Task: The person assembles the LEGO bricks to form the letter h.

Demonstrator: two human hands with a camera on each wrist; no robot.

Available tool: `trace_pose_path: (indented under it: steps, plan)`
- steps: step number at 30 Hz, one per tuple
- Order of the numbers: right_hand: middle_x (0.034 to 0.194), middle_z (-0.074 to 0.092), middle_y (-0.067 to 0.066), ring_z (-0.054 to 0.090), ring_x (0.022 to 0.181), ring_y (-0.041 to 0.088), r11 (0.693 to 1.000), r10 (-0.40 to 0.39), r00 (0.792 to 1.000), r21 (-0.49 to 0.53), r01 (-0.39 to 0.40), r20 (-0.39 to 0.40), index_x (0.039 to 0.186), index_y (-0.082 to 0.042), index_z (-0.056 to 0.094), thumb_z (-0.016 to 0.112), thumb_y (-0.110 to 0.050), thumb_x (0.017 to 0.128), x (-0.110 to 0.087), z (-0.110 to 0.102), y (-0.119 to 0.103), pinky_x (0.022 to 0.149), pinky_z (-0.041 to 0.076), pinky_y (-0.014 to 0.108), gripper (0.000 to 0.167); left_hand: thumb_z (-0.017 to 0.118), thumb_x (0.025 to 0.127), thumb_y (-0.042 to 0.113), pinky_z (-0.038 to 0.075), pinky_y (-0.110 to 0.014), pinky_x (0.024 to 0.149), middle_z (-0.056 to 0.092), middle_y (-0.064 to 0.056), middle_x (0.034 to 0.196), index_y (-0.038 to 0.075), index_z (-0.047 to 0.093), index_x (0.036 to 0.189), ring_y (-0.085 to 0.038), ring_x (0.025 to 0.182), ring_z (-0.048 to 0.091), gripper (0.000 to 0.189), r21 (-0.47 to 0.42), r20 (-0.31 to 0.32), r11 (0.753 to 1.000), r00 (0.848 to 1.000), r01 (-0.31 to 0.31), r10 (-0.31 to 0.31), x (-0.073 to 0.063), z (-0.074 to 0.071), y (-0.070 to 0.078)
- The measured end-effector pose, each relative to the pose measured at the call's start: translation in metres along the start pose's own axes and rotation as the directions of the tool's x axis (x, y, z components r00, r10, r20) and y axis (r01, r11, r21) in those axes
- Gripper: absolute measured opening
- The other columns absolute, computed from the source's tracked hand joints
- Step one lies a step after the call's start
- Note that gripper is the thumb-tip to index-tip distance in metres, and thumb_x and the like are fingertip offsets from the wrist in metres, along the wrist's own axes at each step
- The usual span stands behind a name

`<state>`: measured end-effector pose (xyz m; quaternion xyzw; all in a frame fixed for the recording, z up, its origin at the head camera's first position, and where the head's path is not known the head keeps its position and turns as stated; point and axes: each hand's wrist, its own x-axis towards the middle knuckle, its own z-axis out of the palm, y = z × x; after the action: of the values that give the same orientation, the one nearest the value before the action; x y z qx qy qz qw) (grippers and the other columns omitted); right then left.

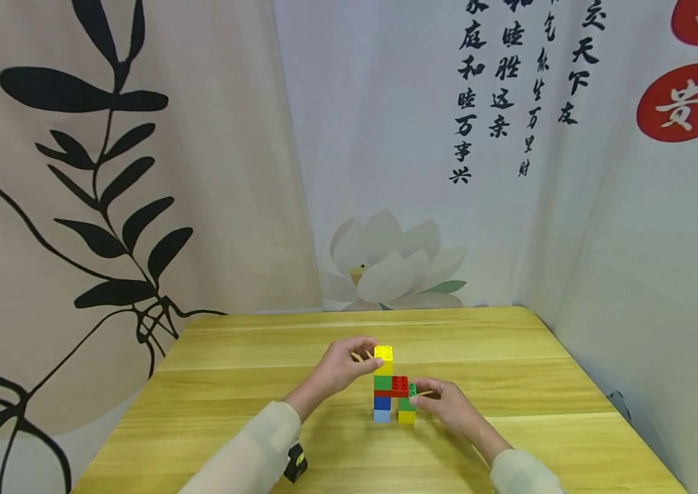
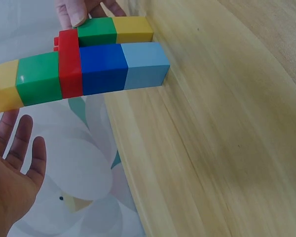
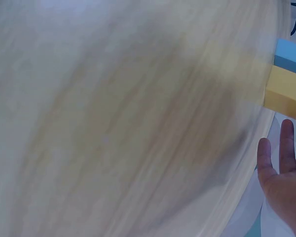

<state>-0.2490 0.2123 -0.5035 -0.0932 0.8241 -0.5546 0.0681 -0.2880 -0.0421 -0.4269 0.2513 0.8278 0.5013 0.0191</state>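
Note:
A small structure of building bricks stands upright on the wooden table. Its taller left column shows a light blue brick (image 2: 147,69) at the bottom, then a dark blue brick (image 2: 104,69), a red brick (image 1: 400,384), a green brick (image 2: 39,78) and a yellow brick (image 1: 383,361) on top. The red brick reaches over to a shorter column, with a green brick (image 2: 96,30) above a yellow one (image 3: 285,91). My left hand (image 1: 344,365) pinches the top yellow brick between thumb and fingers. From the right, my right hand (image 1: 444,405) pinches the shorter column's green brick.
A small black object (image 1: 295,463) with a yellow mark lies beside the left sleeve, partly hidden by it. The wooden table (image 1: 232,384) ends at a printed cloth backdrop (image 1: 250,171), which rises behind it and along the right side.

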Motion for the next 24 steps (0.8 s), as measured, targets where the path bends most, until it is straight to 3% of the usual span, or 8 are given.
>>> trace_pose_path:
  steps: [24]
  plan:
    - [0.119,0.066,0.006,0.061,0.106,0.022,1.000,-0.004,1.000,-0.001,0.004,-0.017,0.129,-0.005,0.063,0.072,-0.035,0.091,0.001,0.002,0.002,0.088,0.052,0.041,0.049,0.072,0.093,0.030,0.051,-0.033,0.081,0.067,0.006,0.096,0.019,0.068,0.111,-0.018,0.091,0.061,0.022,-0.063,-0.035,0.998,0.999,-0.028,0.026,-0.002,0.005,-0.010]
